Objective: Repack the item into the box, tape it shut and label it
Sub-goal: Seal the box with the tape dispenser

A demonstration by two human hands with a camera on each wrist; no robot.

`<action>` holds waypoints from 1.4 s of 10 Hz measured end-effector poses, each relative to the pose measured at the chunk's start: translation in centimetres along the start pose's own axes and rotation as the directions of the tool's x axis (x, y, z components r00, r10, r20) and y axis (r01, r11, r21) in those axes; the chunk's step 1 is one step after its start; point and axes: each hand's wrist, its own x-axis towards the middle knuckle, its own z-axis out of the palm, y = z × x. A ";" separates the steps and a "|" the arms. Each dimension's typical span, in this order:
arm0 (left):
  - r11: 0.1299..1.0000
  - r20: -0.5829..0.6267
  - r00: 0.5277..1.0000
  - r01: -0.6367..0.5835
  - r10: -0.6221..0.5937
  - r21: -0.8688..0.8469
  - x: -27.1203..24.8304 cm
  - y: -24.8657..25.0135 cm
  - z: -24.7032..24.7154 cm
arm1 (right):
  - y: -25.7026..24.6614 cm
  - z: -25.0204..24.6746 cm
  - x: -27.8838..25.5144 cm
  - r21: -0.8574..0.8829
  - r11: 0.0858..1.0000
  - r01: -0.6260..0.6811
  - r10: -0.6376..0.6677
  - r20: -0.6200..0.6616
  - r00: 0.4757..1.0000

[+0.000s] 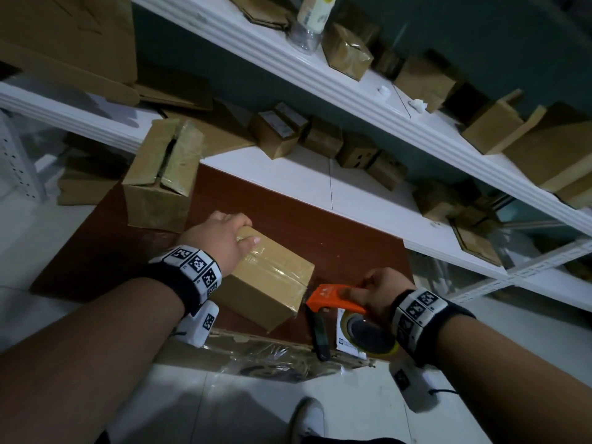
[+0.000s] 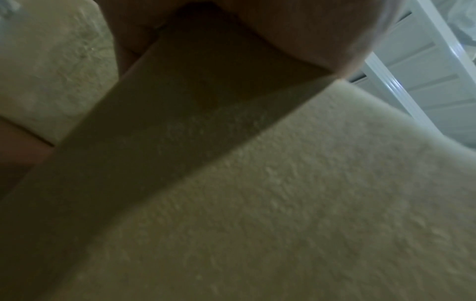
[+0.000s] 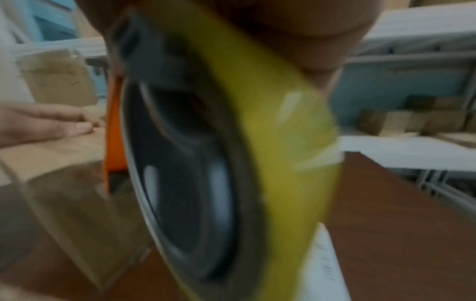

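Open carton (image 1: 161, 177): upright at far left of the brown table top (image 1: 336, 232), top flaps ajar
Lower white shelf (image 1: 352, 193): row of small brown boxes (image 1: 278, 133)
Upper shelf (image 1: 288, 59): more boxes, one pale bottle (image 1: 312, 20)
Black tool (image 1: 321, 331): lying at near table edge
Floor: white shoe (image 1: 309, 418)

No words or numbers can be read anywhere. The left wristband (image 1: 195, 264) and the right wristband (image 1: 416, 307) show black-and-white square code marks (patterns, not letters). A white card (image 1: 347, 347) under the tape dispenser (image 1: 333, 299) has a small dark logo and tiny print, too small to read.
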 end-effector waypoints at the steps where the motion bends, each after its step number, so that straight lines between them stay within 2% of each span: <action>1: 1.000 -0.014 1.000 0.003 -0.003 0.002 0.0 -0.2 0.1 | -1.0 0.6 0.8 -0.295 0.954 0.053 -0.031 0.078 0.996; 2: 1.000 -0.018 1.000 0.001 -0.001 -0.005 0.2 -0.3 0.3 | 0.0 0.3 1.4 -0.201 0.979 -0.041 0.059 0.084 0.995; 3: 1.000 -0.025 1.000 -0.005 0.005 -0.008 0.4 -0.3 0.5 | 1.5 -0.8 2.7 0.186 0.966 -0.180 0.194 -0.058 0.979; 4: 1.000 -0.037 0.999 -0.003 0.003 -0.014 0.3 -0.2 0.4 | 2.9 0.0 4.3 0.177 0.966 -0.189 0.215 -0.140 0.967; 5: 1.000 -0.050 0.999 -0.005 0.004 -0.027 0.1 -0.1 0.4 | 3.8 2.6 5.8 0.153 0.973 -0.175 0.194 -0.119 0.974; 6: 0.999 -0.063 0.998 -0.017 0.014 -0.045 0.0 -0.1 0.5 | 3.9 4.8 6.2 0.124 0.971 -0.207 0.221 -0.118 0.968; 7: 0.998 -0.073 0.997 -0.022 0.018 -0.054 0.1 -0.2 0.6 | 4.3 6.7 6.3 0.076 0.959 -0.272 0.276 -0.050 0.960; 8: 0.997 -0.075 0.997 -0.034 0.030 -0.062 0.1 -0.1 0.6 | 4.4 7.4 5.7 0.043 0.959 -0.280 0.282 -0.036 0.959; 9: 0.997 -0.081 0.996 -0.045 0.040 -0.061 0.2 -0.1 0.7 | 2.8 6.8 4.1 -0.007 0.984 -0.179 0.173 -0.227 0.958; 10: 0.997 -0.082 0.996 -0.046 0.040 -0.065 0.1 -0.1 0.6 | -0.7 5.6 1.9 0.422 0.906 -0.032 0.164 -0.281 0.945; 11: 0.997 -0.081 0.996 -0.036 0.031 -0.066 -0.1 0.0 0.5 | -5.3 5.0 -1.0 0.834 0.531 -0.149 0.228 0.028 0.973; 12: 0.999 -0.079 0.996 -0.038 0.035 -0.037 -0.3 0.0 0.5 | -9.2 5.3 -2.7 0.919 0.315 -0.237 0.043 0.236 0.971; 13: 0.999 -0.086 0.996 -0.042 0.040 -0.016 -0.4 -0.2 0.5 | -10.4 6.4 -2.2 0.301 0.925 -0.232 0.157 0.255 0.954; 14: 0.997 -0.069 0.997 0.020 -0.025 -0.073 -0.4 -0.1 0.2 | -9.9 7.5 -1.0 0.200 0.947 -0.252 0.249 0.042 0.968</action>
